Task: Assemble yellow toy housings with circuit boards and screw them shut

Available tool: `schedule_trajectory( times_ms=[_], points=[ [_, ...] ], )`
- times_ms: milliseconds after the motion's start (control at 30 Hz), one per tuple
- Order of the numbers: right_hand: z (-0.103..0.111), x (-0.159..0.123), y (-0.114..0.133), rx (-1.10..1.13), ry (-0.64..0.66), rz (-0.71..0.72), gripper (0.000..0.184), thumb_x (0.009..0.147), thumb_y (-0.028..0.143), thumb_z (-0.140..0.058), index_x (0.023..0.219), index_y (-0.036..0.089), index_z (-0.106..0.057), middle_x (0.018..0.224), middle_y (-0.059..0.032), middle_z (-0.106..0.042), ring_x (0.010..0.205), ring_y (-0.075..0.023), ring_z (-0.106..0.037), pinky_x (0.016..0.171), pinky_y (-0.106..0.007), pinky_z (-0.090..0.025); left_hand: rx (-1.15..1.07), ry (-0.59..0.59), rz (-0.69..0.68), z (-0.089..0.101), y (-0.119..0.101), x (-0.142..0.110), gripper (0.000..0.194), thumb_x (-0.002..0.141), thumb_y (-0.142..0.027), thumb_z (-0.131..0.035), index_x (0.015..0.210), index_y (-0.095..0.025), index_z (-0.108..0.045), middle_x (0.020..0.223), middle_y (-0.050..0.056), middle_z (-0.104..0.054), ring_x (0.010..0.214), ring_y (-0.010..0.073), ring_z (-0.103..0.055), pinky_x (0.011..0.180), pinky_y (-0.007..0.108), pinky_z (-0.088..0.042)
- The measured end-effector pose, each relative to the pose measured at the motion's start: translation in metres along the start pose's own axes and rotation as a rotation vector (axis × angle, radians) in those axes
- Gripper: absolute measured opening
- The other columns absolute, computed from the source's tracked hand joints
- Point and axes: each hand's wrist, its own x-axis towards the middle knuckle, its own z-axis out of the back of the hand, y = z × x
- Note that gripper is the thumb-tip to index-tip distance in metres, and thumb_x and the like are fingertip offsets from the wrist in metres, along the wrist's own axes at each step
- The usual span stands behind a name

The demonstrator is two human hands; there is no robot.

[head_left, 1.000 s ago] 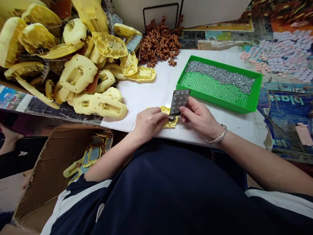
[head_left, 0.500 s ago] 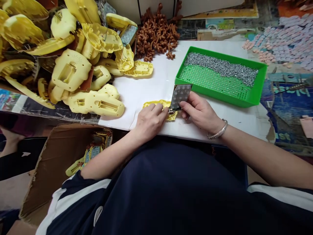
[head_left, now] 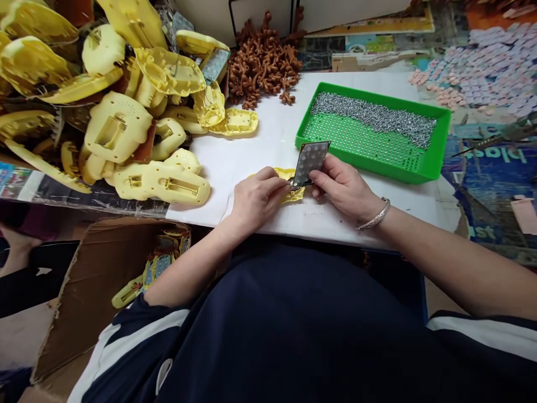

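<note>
A small yellow plastic shell (head_left: 295,193) lies on the white tabletop (head_left: 260,151) near its front edge. My left hand (head_left: 255,198) rests on the shell with curled fingers pinching at its right end. My right hand (head_left: 342,186) holds a grey dotted circuit board (head_left: 309,162) upright by its lower edge, just above the shell. A silver bangle sits on my right wrist.
A green tray (head_left: 436,151) with a band of metal screws stands to the right rear. A heap of yellow shells (head_left: 126,117) fills the left side, brown plastic parts (head_left: 265,59) lie at the back, and a cardboard box (head_left: 100,268) with assembled pieces sits below left.
Both hands stay at the shell and board with only slight finger shifts; the view has moved a little, so everything sits slightly lower and to the left.
</note>
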Motion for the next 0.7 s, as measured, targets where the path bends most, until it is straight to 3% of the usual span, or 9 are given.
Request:
schedule_trajectory(
  times_ms=[133,300,433,567,700],
  points=[
    [0.002,0.000,-0.003,-0.101,0.031,0.070,0.021,0.094,0.031,-0.051,0.111,0.019,-0.056,0.090,-0.0012,-0.063,0.057,-0.0088,-0.050,0.053,-0.024,-0.045,0.001,0.044,0.061,-0.001,-0.002,0.003,0.017,0.092,-0.029,-0.062,0.089,-0.023,-0.077,0.082,0.001,-0.065,0.067,0.0112,-0.059,0.060,0.022,-0.039],
    [0.001,0.001,-0.003,-0.213,-0.017,0.173,0.023,0.092,0.029,-0.051,0.110,0.018,-0.059,0.098,-0.0055,-0.067,0.084,-0.0172,-0.059,0.074,-0.033,-0.051,0.049,0.048,0.057,0.000,-0.005,0.004,0.015,0.091,-0.028,-0.063,0.086,-0.022,-0.076,0.083,0.001,-0.063,0.066,0.0110,-0.057,0.058,0.023,-0.035],
    [0.002,0.003,-0.001,-0.150,0.003,0.096,0.017,0.092,0.032,-0.051,0.104,0.020,-0.056,0.088,-0.0028,-0.063,0.073,-0.0149,-0.056,0.065,-0.030,-0.049,0.098,0.081,0.042,0.000,-0.006,0.005,0.016,0.092,-0.030,-0.062,0.086,-0.022,-0.075,0.085,0.001,-0.063,0.064,0.0104,-0.055,0.056,0.023,-0.033],
    [0.006,0.008,0.001,-0.134,0.106,0.056,0.016,0.092,0.031,-0.051,0.104,0.021,-0.054,0.078,0.0015,-0.056,0.057,-0.0102,-0.044,0.053,-0.025,-0.042,0.126,0.066,0.039,-0.001,-0.006,0.005,0.015,0.091,-0.030,-0.063,0.085,-0.023,-0.075,0.083,0.001,-0.062,0.063,0.0105,-0.053,0.055,0.023,-0.030],
    [0.012,0.015,0.003,-0.183,0.180,0.082,0.019,0.092,0.034,-0.051,0.105,0.021,-0.056,0.069,0.0030,-0.051,0.060,-0.0122,-0.046,0.055,-0.025,-0.042,0.127,0.057,0.028,-0.002,-0.005,0.003,0.015,0.091,-0.029,-0.063,0.086,-0.024,-0.076,0.082,0.001,-0.059,0.064,0.0106,-0.052,0.054,0.024,-0.028]
  ],
)
